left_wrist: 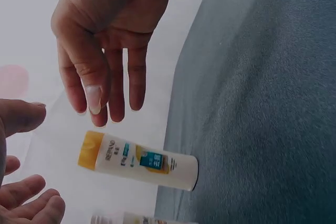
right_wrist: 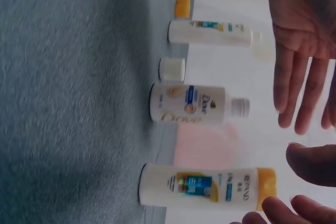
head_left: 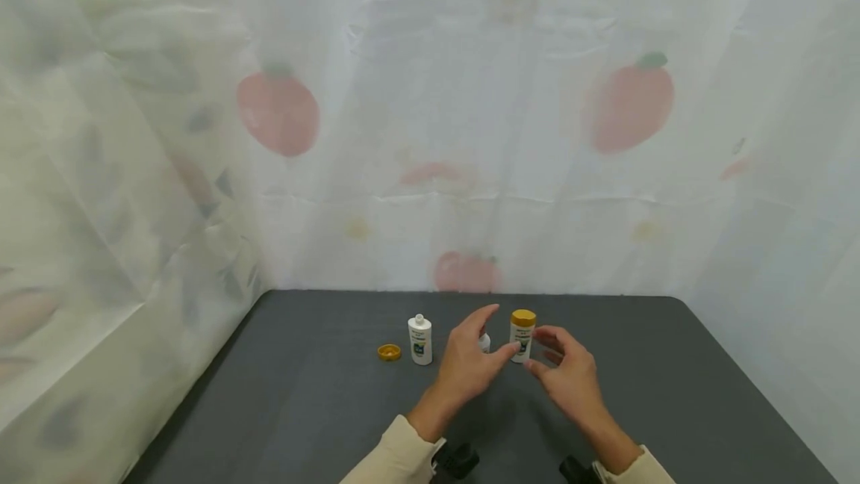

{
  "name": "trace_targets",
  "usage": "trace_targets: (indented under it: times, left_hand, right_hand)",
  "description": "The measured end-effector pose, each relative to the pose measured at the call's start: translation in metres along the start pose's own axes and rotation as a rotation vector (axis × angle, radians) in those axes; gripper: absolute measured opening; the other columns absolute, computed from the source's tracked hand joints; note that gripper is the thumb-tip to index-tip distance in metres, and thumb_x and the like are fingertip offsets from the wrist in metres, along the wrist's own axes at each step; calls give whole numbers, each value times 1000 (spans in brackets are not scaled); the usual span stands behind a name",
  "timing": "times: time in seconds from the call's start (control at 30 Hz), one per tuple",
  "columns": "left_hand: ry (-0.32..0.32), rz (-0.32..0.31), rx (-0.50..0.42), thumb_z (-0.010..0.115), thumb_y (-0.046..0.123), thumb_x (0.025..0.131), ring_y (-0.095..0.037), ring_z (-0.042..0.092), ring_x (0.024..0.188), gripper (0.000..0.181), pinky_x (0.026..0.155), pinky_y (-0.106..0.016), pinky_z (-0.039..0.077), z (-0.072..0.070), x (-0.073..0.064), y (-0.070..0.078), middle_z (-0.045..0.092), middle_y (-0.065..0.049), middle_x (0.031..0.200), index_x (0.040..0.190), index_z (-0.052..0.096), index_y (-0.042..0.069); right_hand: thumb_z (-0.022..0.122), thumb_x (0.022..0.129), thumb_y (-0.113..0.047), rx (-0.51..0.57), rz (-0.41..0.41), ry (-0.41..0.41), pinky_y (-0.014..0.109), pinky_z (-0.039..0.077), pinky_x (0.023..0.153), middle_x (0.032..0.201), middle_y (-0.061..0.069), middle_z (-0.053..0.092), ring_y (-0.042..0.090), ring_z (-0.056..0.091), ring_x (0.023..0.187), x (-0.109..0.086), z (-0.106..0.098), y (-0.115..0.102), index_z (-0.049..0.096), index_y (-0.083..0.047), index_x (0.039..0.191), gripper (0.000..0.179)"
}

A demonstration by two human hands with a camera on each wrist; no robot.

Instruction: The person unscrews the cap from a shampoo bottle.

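Observation:
A white bottle with a yellow cap (head_left: pixel 522 336) stands upright between my two hands. My left hand (head_left: pixel 468 357) is at its left, fingers spread, its thumb overlapping the label in the head view. On the other side, my right hand (head_left: pixel 567 372) has its fingers loosely bent beside the bottle; a gap shows between them in the left wrist view. Neither hand holds anything. Left of the capped bottle stands an uncapped Dove bottle (right_wrist: pixel 191 103), mostly hidden behind my left hand in the head view. A white cap (right_wrist: pixel 172 70) lies beside it.
Further left stands a second white bottle (head_left: pixel 419 340), uncapped, its narrow neck showing. A yellow cap (head_left: pixel 389 352) lies left of it. The dark grey table (head_left: pixel 302 394) ends at a white curtain (head_left: pixel 376 133) printed with fruit, which also hangs along the left side.

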State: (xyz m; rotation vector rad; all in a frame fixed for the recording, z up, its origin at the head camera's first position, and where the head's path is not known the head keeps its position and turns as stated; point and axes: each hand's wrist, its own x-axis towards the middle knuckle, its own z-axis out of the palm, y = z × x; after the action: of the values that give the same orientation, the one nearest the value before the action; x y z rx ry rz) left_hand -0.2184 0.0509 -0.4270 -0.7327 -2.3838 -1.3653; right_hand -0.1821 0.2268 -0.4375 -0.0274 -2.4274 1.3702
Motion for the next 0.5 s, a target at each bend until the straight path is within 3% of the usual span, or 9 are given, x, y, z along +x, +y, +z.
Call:
trace_targets:
  times: [0.27, 0.4, 0.5]
  left_hand:
    - [-40, 23, 81, 79, 29, 96, -29, 62, 136, 64, 108, -47, 55, 18, 11, 4, 60, -11, 151, 151, 53, 9]
    - [-60, -3, 99, 77, 27, 97, -29, 61, 136, 63, 109, -48, 54, 29, 13, 4, 58, -11, 152, 152, 52, 9]
    - [-37, -25, 119, 76, 24, 97, -29, 64, 132, 61, 107, -46, 56, 37, 12, 4, 60, -12, 149, 151, 52, 7]
  right_hand:
    - [78, 90, -4, -45, -2, -2, 56, 53, 107, 139, 24, 64, 44, 60, 132, 9, -2, 12, 58, 3, 137, 51]
    - [77, 92, -7, -58, 14, -15, 56, 54, 107, 138, 26, 63, 44, 60, 132, 15, 2, 23, 58, 4, 138, 50]
    - [76, 94, -9, -69, 33, -29, 56, 55, 105, 136, 26, 65, 44, 61, 130, 21, 7, 31, 58, 4, 137, 49]
